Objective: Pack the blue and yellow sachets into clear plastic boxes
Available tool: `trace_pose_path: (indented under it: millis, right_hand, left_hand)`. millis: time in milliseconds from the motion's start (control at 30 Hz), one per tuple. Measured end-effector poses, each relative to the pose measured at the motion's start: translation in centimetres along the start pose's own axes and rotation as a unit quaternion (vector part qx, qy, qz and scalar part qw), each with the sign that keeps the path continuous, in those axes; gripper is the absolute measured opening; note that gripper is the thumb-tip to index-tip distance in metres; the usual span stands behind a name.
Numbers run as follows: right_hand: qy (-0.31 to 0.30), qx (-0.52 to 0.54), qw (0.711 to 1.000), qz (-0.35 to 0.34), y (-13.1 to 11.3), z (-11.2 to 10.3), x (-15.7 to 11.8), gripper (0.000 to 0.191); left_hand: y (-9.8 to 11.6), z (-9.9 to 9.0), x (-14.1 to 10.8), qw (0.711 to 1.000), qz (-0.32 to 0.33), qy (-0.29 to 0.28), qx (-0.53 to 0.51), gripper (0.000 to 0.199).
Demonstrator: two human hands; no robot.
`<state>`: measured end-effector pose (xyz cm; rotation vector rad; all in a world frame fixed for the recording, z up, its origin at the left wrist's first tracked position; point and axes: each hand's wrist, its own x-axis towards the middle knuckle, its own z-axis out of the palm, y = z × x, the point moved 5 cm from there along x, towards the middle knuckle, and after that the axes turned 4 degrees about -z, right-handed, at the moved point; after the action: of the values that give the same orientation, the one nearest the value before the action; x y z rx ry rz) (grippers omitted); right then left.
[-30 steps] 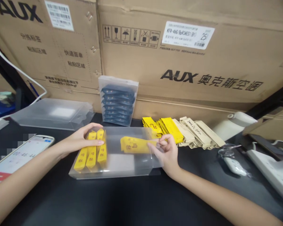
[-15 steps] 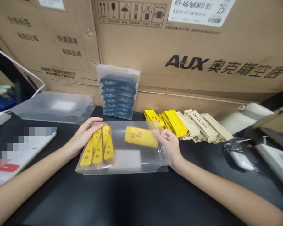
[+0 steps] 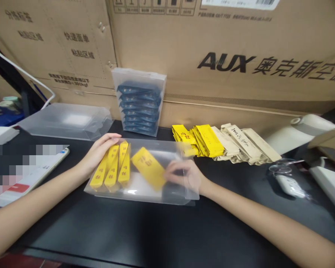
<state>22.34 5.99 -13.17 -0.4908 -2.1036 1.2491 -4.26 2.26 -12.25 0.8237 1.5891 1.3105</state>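
A clear plastic box lies on its side on the black table. My left hand is wrapped round its upper left edge. Inside, at the left end, three folded yellow packets with dark lettering stand side by side. My right hand reaches in through the right end, its fingertips pinched at the corner of another yellow packet. This packet lies slanted in the middle of the box, apart from the three. A white label patch shows under it through the plastic.
Behind stands a clear box of dark blue packets. Yellow packets and beige packets lie in a row at the back right, near a white bottle. Another clear box and a tablet are at left.
My right hand has gone further into the box, moving the loose yellow packet leftward and turning it from nearly level to slanted. My left hand keeps its hold on the box.
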Motion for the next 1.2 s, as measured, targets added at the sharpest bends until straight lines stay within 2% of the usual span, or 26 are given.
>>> trace_pose_path:
  millis: [67,100,167,267,333,400,533,667,767,867,933,1067,1200]
  right_hand:
    - [-0.091,0.026,0.995,0.014,-0.2,0.8,-0.1,0.012]
    - [-0.109,0.042,0.993,0.027,-0.1,1.0,-0.2,0.012]
    - [-0.087,0.082,0.992,0.047,0.1,1.0,-0.3,0.015]
    - [0.008,0.146,0.987,0.068,1.0,0.7,-0.5,0.020]
    - [0.067,0.152,0.983,0.079,1.5,0.4,-0.7,0.017]
    - [0.092,0.126,0.985,0.066,1.4,0.2,-0.8,0.016]
    - [0.034,0.050,0.997,0.055,0.3,0.6,-0.8,0.035]
    - [-0.004,-0.074,0.991,0.112,-0.3,1.1,-1.1,0.057]
    - [0.012,-0.084,0.989,0.118,-0.4,1.3,-1.2,0.051]
    - [0.093,-0.035,0.991,0.089,-0.4,0.8,-1.4,0.054]
    - [0.126,-0.030,0.987,0.091,-0.1,0.5,-1.5,0.057]
    - [0.094,-0.028,0.993,0.069,-0.2,0.6,-1.3,0.037]
    - [0.048,-0.040,0.998,0.030,-0.8,0.9,-1.2,0.032]
  left_hand:
    - [0.1,-0.1,0.0,1.000,-0.006,0.005,0.000,0.028]
    - [0.1,-0.1,0.0,1.000,-0.008,0.007,-0.002,0.030]
    - [0.2,-0.2,0.1,1.000,-0.011,0.010,-0.001,0.032]
    - [0.2,-0.2,0.1,1.000,-0.003,0.011,0.028,0.032]
    - [0.3,-0.1,-0.1,0.998,0.004,0.012,0.058,0.030]
    - [0.4,0.2,-0.3,0.996,0.013,0.005,0.087,0.026]
    - [0.1,1.1,-1.0,0.992,0.023,-0.044,0.112,0.027]
    - [-0.3,1.8,-1.6,0.987,0.059,-0.086,0.123,0.027]
    - [-0.3,2.0,-1.9,0.981,0.081,-0.098,0.148,0.029]
    - [0.0,1.8,-2.1,0.980,0.087,-0.078,0.158,0.026]
    - [0.0,1.7,-2.1,0.987,0.069,-0.077,0.119,0.024]
    - [-0.6,1.8,-1.9,0.995,0.001,-0.093,0.029,0.040]
    - [-0.8,1.6,-1.7,0.995,0.005,-0.094,0.013,0.045]
